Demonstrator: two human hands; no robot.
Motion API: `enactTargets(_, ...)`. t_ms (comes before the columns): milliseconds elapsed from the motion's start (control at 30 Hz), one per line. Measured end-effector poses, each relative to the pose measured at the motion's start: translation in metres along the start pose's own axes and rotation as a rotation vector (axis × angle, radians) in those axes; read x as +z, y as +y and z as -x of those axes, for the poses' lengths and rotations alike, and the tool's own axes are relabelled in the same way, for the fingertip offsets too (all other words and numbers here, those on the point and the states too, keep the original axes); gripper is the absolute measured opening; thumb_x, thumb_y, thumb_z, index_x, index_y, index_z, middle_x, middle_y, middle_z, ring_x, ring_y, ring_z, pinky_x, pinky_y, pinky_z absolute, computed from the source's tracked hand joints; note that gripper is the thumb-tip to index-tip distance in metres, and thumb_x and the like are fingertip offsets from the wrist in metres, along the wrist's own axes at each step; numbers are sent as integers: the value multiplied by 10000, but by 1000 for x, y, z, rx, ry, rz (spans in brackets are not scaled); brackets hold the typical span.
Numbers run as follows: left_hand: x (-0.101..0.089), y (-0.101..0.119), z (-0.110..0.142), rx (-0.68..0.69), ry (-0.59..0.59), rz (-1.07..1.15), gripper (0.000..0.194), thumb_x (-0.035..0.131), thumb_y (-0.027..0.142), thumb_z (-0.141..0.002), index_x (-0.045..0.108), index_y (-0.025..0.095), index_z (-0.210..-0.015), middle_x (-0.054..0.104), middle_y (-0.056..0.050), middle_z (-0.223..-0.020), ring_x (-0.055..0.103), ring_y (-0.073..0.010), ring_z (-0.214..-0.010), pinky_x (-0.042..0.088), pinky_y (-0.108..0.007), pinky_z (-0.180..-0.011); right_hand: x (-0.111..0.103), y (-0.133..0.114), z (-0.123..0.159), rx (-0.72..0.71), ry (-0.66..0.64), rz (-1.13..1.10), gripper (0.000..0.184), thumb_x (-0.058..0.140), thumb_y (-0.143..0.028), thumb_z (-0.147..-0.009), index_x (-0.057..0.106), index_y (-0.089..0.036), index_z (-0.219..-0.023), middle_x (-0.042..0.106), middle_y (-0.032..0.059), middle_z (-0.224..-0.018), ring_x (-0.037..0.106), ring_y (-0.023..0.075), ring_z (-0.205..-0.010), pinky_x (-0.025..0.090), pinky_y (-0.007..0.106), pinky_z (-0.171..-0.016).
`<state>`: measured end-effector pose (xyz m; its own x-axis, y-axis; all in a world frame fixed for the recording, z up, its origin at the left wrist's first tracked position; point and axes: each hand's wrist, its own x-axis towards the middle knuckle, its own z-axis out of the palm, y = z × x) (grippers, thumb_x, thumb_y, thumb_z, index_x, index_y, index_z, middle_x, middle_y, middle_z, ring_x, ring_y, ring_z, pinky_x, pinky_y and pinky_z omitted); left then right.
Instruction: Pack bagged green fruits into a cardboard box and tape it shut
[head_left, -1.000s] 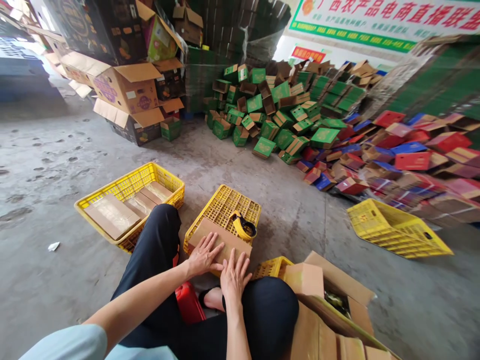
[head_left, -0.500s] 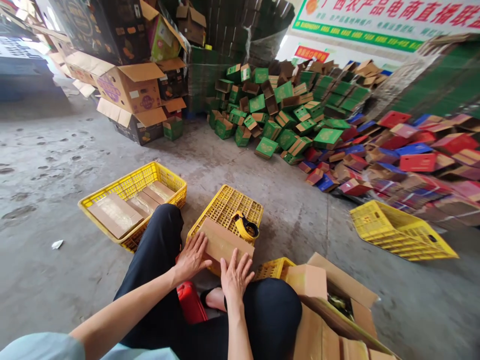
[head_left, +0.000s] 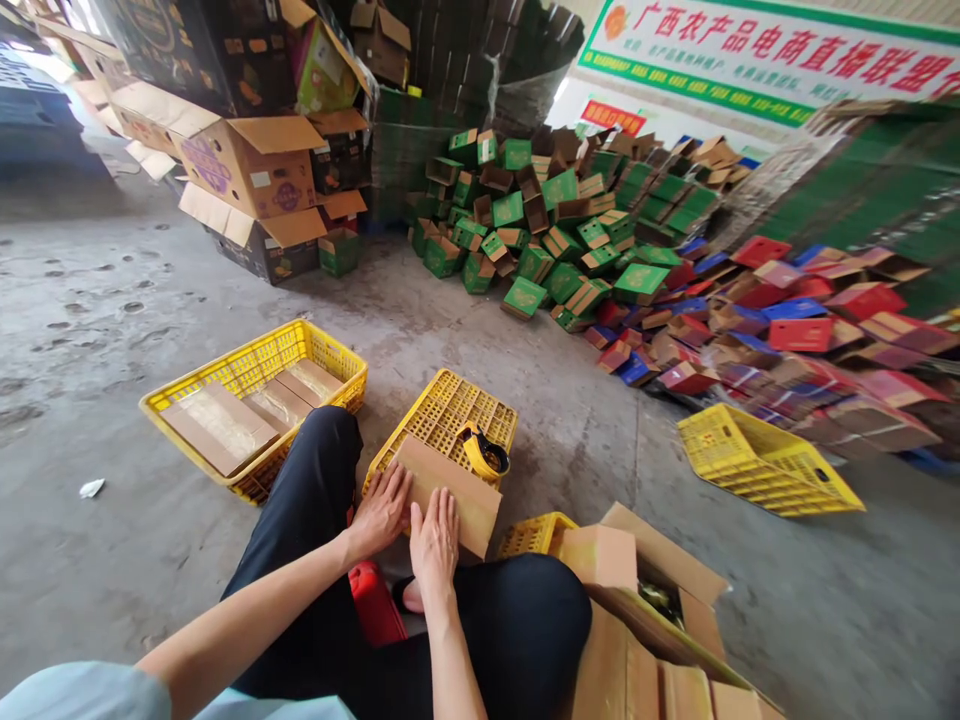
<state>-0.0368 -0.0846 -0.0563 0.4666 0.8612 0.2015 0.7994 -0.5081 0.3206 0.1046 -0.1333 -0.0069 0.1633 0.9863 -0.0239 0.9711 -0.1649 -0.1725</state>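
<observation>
The carton (head_left: pixel 450 492) rests at the near end of an upturned yellow crate (head_left: pixel 431 410) in front of the seated person; it looks closed along the side in view, and its contents are hidden. Both hands are flat and unclenched, close to one another but not clasped; the left hand (head_left: pixel 382 508) lays its fingers at the carton's near left corner, and the right hand (head_left: pixel 435 540) lies along its near part, fingers straight and pointing away from the person; neither wraps round it. A yellow tape dispenser (head_left: pixel 484 452) sits on the crate just beyond the carton; to the left, a yellow basket (head_left: pixel 169 402) holds more cartons (head_left: pixel 221 428), with shiny tape on their tops.

As a judgement, the carton should be fairly stiff along its folds yet give in the middle of a panel; the plain card ought to grip well, while any taped strip would be slicker; its weight cannot be told, as the filling is out of sight; the surest hold would be a palm on each short end, low down, with fingers under the bottom edges.
</observation>
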Motion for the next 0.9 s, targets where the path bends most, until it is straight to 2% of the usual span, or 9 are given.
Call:
enactTargets(100,4,-3,2,4,-3,-12,660,494,276,-986,432,117,-1623,388,-215,-1693,261,-383,-1618,257,-616,-1278,2,-22,-11,-50,-17,-47,647,279,-419,-1131,470,-3,-1588,409,222,-1667,394,357,-1571,349,508,-1275)
enactTargets(200,9,-8,3,6,13,-12,642,464,263,-1018,409,176,-1651,403,-175,-1695,290,-357,-1609,228,-609,-1294,1,-40,-22,-91,-16,-81,606,287,-383,-1134,487,-35,-1587,435,215,-1654,412,332,-1565,341,497,-1279)
enactTargets(300,14,-10,3,4,36,-1,682,478,261,-1022,339,204,-1687,402,-157,-1699,291,-351,-1608,227,-610,-1298,-12,-46,-33,-106,-3,-99,581,331,-401,-1133,551,-60,-1548,493,222,-1616,466,318,-1533,352,483,-1270)
enactTargets(400,16,-9,3,24,42,16,747,526,277,-992,301,211,-1701,392,-166,-1702,262,-378,-1616,229,-648,-1289,-32,-49,-46,-118,-32,-123,563,316,-426,-1141,707,-107,-1390,660,212,-1469,596,294,-1422,371,468,-1247)
enactTargets(467,17,-8,2,27,51,28,752,532,315,-997,292,227,-1705,386,-167,-1704,271,-399,-1610,232,-681,-1277,-40,-54,-52,-117,-66,-137,580,304,-446,-1144,753,-121,-1315,709,211,-1400,651,288,-1355,388,478,-1230)
enactTargets(533,18,-8,1,7,67,51,706,487,378,-1041,292,245,-1706,406,-153,-1696,314,-404,-1592,263,-684,-1267,-40,-61,-54,-124,-79,-147,602,345,-497,-1130,680,-90,-1421,636,232,-1491,587,312,-1429,381,494,-1239)
enactTargets(633,17,-8,1,-24,84,89,648,390,460,-1090,297,283,-1707,444,-115,-1680,351,-398,-1577,305,-670,-1257,-28,-68,-49,-141,-80,-164,677,384,-528,-1113,497,-52,-1582,485,233,-1621,431,324,-1554,360,480,-1263)
enactTargets(767,8,-8,4,-2,52,60,673,453,355,-1057,294,285,-1707,412,-120,-1699,328,-389,-1589,244,-674,-1279,-18,-52,-38,-148,-96,-162,616,301,-469,-1134,459,-128,-1622,442,166,-1665,403,279,-1575,337,478,-1280)
enactTargets(900,-2,-5,3,-11,8,20,724,508,285,-987,334,186,-1683,418,-176,-1686,321,-364,-1595,186,-658,-1293,-17,-9,-19,-60,-92,-69,658,244,-525,-1123,396,-177,-1659,358,142,-1715,338,316,-1604,313,594,-1269)
